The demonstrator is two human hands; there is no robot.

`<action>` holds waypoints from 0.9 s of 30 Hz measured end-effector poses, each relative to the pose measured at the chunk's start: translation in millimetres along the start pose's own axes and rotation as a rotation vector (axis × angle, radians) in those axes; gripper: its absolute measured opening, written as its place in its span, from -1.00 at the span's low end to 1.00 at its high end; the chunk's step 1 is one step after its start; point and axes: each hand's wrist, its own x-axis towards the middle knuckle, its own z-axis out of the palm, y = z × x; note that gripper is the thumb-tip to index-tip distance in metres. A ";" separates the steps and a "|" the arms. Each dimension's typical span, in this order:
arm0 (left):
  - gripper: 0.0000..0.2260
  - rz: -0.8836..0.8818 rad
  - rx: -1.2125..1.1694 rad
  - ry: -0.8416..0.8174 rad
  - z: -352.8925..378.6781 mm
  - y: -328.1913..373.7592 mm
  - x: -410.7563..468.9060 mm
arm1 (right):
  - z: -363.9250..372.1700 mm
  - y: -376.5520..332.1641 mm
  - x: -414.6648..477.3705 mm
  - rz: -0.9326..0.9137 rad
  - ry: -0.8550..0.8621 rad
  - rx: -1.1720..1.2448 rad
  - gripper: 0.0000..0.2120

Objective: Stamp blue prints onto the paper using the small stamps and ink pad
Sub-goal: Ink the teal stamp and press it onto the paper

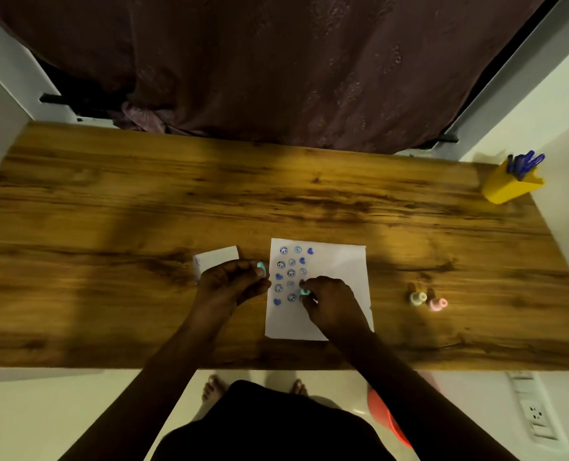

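Right hand (333, 302) pinches a teal stamp (304, 292) against the paper (339, 271), just beside earlier prints; best pressed straight down, lifted cleanly. Left hand (231, 282) pinches another stamp (261, 267) over the ink pad (216, 257).

The scene is dim and warm-toned. The brightest patches fall on the worktop (309, 194) around its middle and on the white paper (336, 271), while broad soft shadows darken the worktop's left part and near edge. The forearms read almost black. Detail is soft throughout, the blue prints slightly smeared. Wide-angle distortion bows the worktop's edges and the frame's corners.
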 end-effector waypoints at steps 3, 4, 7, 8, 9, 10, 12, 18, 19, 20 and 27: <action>-0.74 0.007 0.009 -0.009 2.6 1.4 0.0 | -6.7 -1.4 -1.2 -0.018 -0.002 0.014 -0.66; -0.75 0.012 0.016 -0.012 3.4 1.6 0.1 | -11.1 -1.7 -2.0 -0.025 0.012 0.049 -0.68; -0.74 0.023 0.032 -0.030 5.2 1.9 -0.1 | -34.4 -2.2 -2.8 -0.007 0.159 0.224 -0.73; -0.72 0.023 0.038 -0.040 6.5 1.8 0.0 | -45.1 -1.7 -3.5 0.020 0.230 0.298 -0.73; -0.70 0.023 0.047 -0.050 8.2 1.3 0.4 | -56.5 -1.2 -4.4 0.055 0.284 0.393 -0.74; -0.67 0.018 0.060 -0.061 10.0 0.7 1.0 | -67.1 -1.3 -5.4 0.084 0.311 0.507 -0.76; -0.63 -0.002 0.093 -0.083 15.6 -0.5 2.7 | -83.1 -2.6 -9.4 0.102 0.291 0.706 -0.77; -0.59 -0.027 0.175 -0.160 38.7 -4.1 4.9 | -91.1 -8.0 -28.4 0.014 0.176 0.907 -0.77; -0.61 -0.022 0.190 -0.177 42.2 -4.7 5.1 | -91.0 -8.4 -30.1 0.001 0.173 0.910 -0.77; -0.63 -0.016 0.199 -0.193 45.0 -5.2 5.3 | -90.8 -8.9 -31.4 -0.010 0.173 0.910 -0.76; -0.69 -0.015 0.191 -0.237 60.6 -7.1 6.7 | -91.9 -6.7 -38.5 -0.045 0.214 0.919 -0.75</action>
